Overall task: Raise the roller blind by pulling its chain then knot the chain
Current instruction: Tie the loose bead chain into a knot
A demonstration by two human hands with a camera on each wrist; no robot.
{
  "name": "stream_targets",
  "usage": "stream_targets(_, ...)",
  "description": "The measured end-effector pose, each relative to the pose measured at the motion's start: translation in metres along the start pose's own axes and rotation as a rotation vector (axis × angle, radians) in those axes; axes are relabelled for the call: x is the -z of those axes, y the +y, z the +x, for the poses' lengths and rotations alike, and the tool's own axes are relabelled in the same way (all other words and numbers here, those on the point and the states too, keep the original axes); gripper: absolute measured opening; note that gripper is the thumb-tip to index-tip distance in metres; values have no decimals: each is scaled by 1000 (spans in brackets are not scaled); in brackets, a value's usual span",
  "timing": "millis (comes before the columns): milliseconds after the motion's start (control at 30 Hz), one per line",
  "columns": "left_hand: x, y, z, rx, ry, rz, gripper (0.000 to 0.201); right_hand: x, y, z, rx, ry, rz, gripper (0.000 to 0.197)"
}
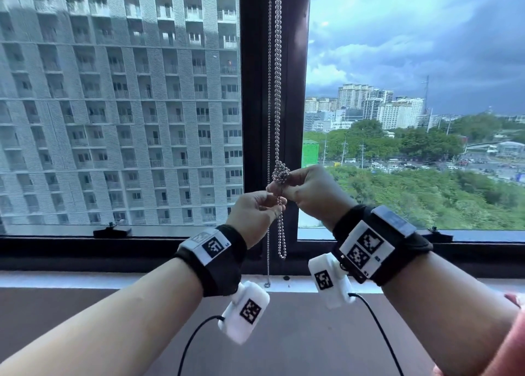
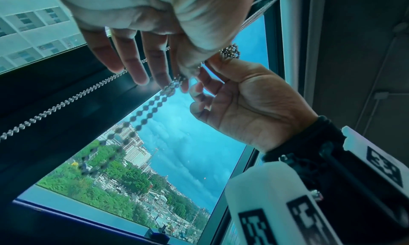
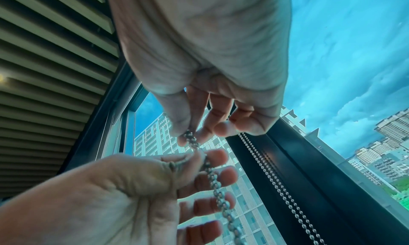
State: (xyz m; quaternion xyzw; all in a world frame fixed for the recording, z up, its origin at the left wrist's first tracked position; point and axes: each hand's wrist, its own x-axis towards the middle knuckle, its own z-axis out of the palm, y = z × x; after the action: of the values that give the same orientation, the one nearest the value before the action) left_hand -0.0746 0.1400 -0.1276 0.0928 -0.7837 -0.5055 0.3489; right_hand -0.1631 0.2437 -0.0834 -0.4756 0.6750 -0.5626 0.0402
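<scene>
Silver ball chain [image 1: 277, 63]: your left hand [image 1: 255, 213] and right hand [image 1: 309, 194] pinched it below the loose knot [image 1: 281, 174]; slackening risked unravelling.

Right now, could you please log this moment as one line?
stage: knotting | knot: formed in chain | left hand: pinches chain below knot | right hand: pinches knot

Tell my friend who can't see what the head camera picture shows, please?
Two hands work a metal bead chain hanging before a dark window frame: the right hand pinches a bunched knot, the left hand grips the chain just below. Outside are an apartment block and stormy sky.
</scene>
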Motion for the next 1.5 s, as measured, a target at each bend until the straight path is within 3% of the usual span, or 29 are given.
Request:
stream_targets(233,10,53,13,-54,107,-272,26,2,-2,-2,-37,-54,-80,13)
stream_targets(367,15,78,25,-86,105,-334,15,4,-4,-3,-105,-76,-99,24)
stream_targets(533,19,82,32,-50,129,-476,12,11,-5,-4,-101,-148,-112,20)
stream_targets(667,25,78,34,-48,162,-478,14,24,-9,-2,-222,-198,4,26)
stream_targets(867,30,75,34,-75,170,-396,14,32,-15,1,-247,-149,120,27)
stream_targets(1100,26,76,32,-92,143,-365,15,35,-30,7,-191,-8,92,25)
stream_targets(1500,18,60,40,-89,189,-220,12,20,-1,9,-143,-44,-73,24)
